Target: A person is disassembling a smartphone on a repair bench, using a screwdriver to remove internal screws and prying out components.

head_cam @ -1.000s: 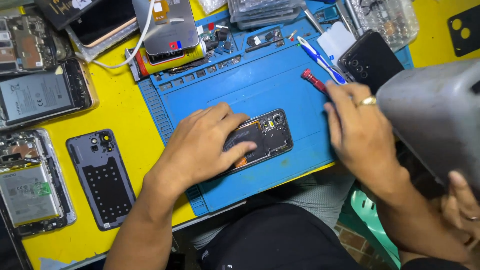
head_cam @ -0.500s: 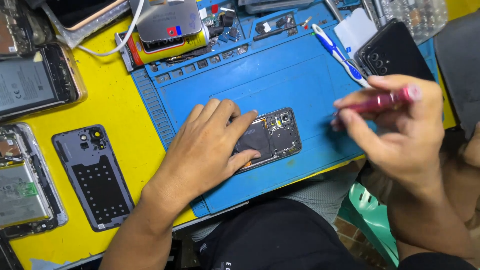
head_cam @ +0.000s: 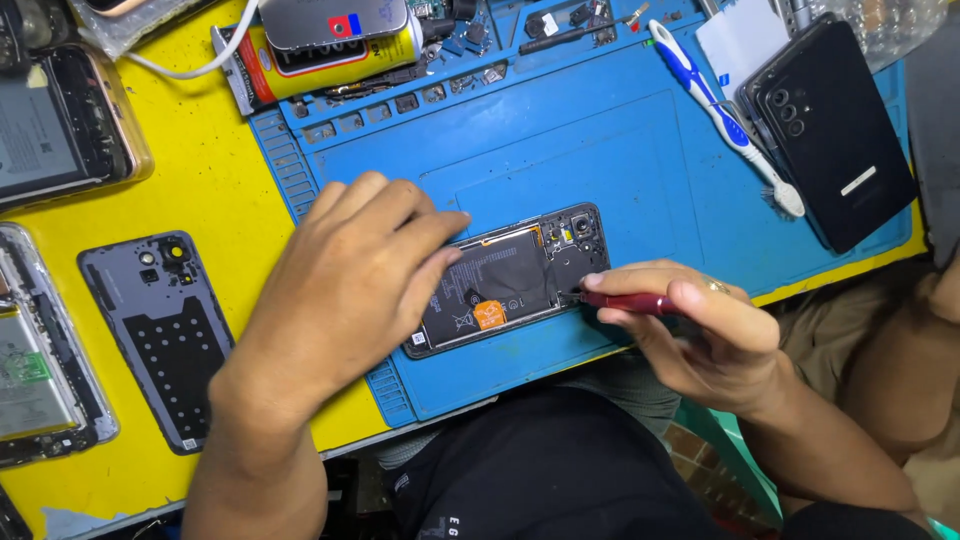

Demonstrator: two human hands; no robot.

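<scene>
An opened phone (head_cam: 520, 275) with its back cover off lies on the blue work mat (head_cam: 600, 150), battery and camera module exposed. My left hand (head_cam: 345, 280) rests flat on its left end, pressing it onto the mat. My right hand (head_cam: 700, 330) grips a red-handled screwdriver (head_cam: 625, 301) whose tip touches the phone's lower right edge, near the camera end.
A grey phone back cover (head_cam: 160, 335) lies on the yellow table at left, beside other opened phones (head_cam: 40, 380). A black phone (head_cam: 830, 130) and a blue-and-white toothbrush (head_cam: 720, 115) lie on the mat's right. A yellow-and-red can (head_cam: 330, 50) sits at the top.
My right hand picked up the red screwdriver from the mat's right side and brought it down to the phone's edge. My left hand stayed on the phone.
</scene>
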